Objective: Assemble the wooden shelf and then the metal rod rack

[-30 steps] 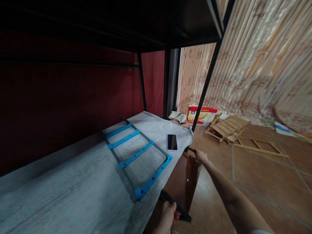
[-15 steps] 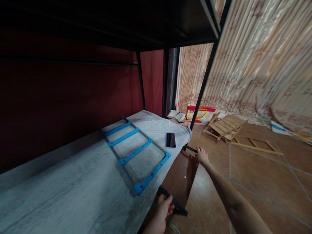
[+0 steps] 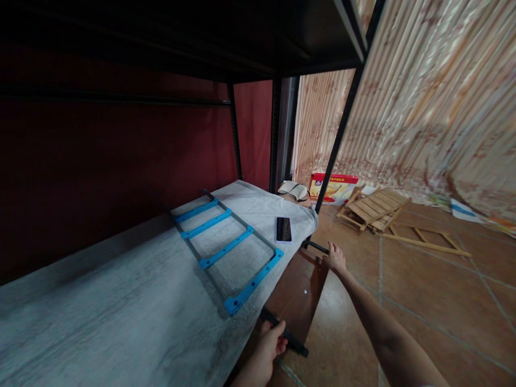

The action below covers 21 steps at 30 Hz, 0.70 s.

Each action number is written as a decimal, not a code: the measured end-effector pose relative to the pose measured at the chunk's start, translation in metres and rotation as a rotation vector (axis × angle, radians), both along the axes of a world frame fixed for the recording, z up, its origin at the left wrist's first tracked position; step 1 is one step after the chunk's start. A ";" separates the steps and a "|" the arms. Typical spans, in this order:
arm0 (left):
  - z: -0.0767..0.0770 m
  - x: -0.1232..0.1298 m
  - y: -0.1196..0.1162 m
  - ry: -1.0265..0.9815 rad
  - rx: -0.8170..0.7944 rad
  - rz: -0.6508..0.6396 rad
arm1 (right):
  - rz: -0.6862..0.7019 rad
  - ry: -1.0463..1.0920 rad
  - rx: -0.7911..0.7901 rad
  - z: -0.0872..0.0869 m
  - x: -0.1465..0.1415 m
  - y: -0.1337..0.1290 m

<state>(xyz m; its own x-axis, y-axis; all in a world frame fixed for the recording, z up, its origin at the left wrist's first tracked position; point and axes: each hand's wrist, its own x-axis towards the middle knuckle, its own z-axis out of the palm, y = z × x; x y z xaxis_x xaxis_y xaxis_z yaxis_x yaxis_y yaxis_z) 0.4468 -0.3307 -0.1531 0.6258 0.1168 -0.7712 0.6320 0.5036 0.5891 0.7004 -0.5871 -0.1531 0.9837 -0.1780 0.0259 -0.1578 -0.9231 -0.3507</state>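
A brown wood-look board (image 3: 300, 290) with a black bar at each end juts out below the edge of the cloth-covered shelf. My left hand (image 3: 271, 344) is closed around the near black bar (image 3: 296, 343), thumb on top. At the far end, my right hand (image 3: 335, 259) has its fingers on the other black bar (image 3: 316, 246), close to the board's corner. The underside of the board is hidden. On the grey cloth (image 3: 133, 328) lies a rack-like frame of grey rods with blue crosspieces (image 3: 226, 248), and beside it a phone (image 3: 284, 230).
Black uprights (image 3: 341, 134) carry an upper shelf (image 3: 193, 37) overhead. Wooden slatted pieces (image 3: 379, 207), a red and yellow box (image 3: 342, 188) and a white cloth-like item (image 3: 293, 190) are on the tiled floor (image 3: 427, 306) near the patterned curtain (image 3: 423, 107).
The view has shifted slightly. Both hands keep their places on the bars, and the near bar's outer end sits marginally higher and further left.
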 end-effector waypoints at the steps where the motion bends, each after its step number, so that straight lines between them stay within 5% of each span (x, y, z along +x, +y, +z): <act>1: 0.000 0.000 0.000 -0.001 -0.009 0.000 | -0.002 -0.003 0.018 -0.001 0.000 0.000; 15: -0.001 0.047 -0.011 -0.091 0.069 -0.019 | -0.132 -0.146 0.444 -0.012 0.016 -0.012; 21: 0.004 0.046 -0.015 -0.082 0.008 -0.023 | -0.207 -0.186 0.616 -0.016 0.015 -0.020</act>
